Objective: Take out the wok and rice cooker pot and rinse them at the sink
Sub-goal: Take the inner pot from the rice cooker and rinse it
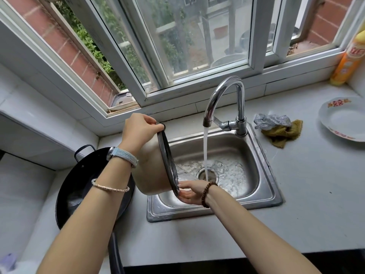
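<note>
Two hands hold the pot (151, 175) tipped sideways over the sink (263, 165), left side: left hand (138, 131) fingers (152, 121) curled round its top rim, right hand (190, 192) fingers (186, 187) pinching its bottom rim.

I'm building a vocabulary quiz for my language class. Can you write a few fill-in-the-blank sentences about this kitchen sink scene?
1. Water pours from the ____ into the sink.
2. The left hand and right hand hold the ____ tipped on its side.
3. The wok lies on the counter to the ____ of the sink.

Missing words: faucet; rice cooker pot; left.
</note>
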Demonstrator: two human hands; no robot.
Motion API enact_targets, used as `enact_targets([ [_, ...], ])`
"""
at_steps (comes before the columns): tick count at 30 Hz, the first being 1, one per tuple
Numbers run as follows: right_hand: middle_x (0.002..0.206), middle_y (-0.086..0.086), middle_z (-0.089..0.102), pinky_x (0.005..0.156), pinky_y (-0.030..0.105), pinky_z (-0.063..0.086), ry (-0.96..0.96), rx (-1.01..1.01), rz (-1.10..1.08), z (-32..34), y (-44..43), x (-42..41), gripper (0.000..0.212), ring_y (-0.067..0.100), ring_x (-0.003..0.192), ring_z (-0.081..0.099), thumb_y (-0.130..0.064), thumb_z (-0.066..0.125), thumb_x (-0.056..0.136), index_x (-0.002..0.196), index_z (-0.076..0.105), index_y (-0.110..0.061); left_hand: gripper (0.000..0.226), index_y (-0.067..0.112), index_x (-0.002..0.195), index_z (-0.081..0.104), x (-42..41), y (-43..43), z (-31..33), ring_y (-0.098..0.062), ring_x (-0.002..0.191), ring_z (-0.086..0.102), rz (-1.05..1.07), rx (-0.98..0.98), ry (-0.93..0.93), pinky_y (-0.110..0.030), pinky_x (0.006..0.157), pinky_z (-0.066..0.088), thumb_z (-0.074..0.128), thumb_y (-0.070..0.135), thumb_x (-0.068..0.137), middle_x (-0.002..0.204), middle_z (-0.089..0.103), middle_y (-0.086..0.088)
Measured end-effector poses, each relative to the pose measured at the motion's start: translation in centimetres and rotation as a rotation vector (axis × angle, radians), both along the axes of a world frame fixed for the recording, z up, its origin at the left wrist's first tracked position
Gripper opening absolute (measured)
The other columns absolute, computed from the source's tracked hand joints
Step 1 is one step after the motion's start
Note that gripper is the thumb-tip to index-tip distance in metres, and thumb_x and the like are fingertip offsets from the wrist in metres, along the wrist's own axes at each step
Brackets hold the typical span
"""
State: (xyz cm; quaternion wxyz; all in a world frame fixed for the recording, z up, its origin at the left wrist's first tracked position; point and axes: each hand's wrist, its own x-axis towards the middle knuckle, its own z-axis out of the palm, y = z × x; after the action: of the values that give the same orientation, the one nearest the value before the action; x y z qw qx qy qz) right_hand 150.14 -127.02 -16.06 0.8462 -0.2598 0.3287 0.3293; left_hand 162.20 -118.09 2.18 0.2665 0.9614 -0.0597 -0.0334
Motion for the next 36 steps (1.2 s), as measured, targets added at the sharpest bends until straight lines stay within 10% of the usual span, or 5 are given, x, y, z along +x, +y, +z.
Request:
enact_targets([
  [12,0.073,0.011,0.064,0.057,0.023,0.056,-0.035,-0.252,-0.018,-0.4,-3.3,-0.1,0.015,0.017,0.064,0.064,-0.001,0.052,0.094,0.092,0.062,-0.011,0.012,0.030,0.069,0.067,0.5,2.5,-0.7,-0.020,0.102,0.062,0.055,0.074,0.026,-0.043,0.101,0.043,0.077,0.036,0.074,0.082,0.069,0.008],
  [20,0.044,0.003,0.045,0.047,0.017,0.048,-0.019,-0.484,-0.121,-1.3,-10.7,-2.3,0.018,0.010,0.035,0.041,0.001,0.054,0.093,0.078,0.053,-0.009,0.009,0.011,0.070,0.072,-0.7,4.1,-7.4,-0.013,0.059,0.060,0.122,-0.149,0.375,-0.020,0.064,0.047,0.079,0.012,0.074,0.051,0.064,0.003],
  [24,0.068,0.015,0.053,0.049,0.020,0.053,0.007,-0.583,-0.161,-0.8,-12.9,-3.2,0.015,0.019,0.055,0.050,0.004,0.062,0.086,0.075,0.055,-0.004,0.007,-0.006,0.085,0.069,-2.3,2.8,-8.9,-0.013,0.053,0.056,0.191,-0.290,0.519,-0.007,0.032,0.030,0.072,-0.002,0.080,0.050,0.059,-0.004],
  [36,0.044,0.007,0.044,0.038,0.018,0.047,0.019,-0.931,-0.044,2.6,-17.5,-5.1,0.019,0.009,0.028,0.039,0.002,0.065,0.085,0.069,0.056,0.003,0.029,0.015,0.065,0.049,-5.0,0.9,-14.8,0.000,0.025,0.032,0.172,-0.250,0.925,-0.016,0.046,0.023,0.062,0.020,0.091,0.030,0.041,0.009],
])
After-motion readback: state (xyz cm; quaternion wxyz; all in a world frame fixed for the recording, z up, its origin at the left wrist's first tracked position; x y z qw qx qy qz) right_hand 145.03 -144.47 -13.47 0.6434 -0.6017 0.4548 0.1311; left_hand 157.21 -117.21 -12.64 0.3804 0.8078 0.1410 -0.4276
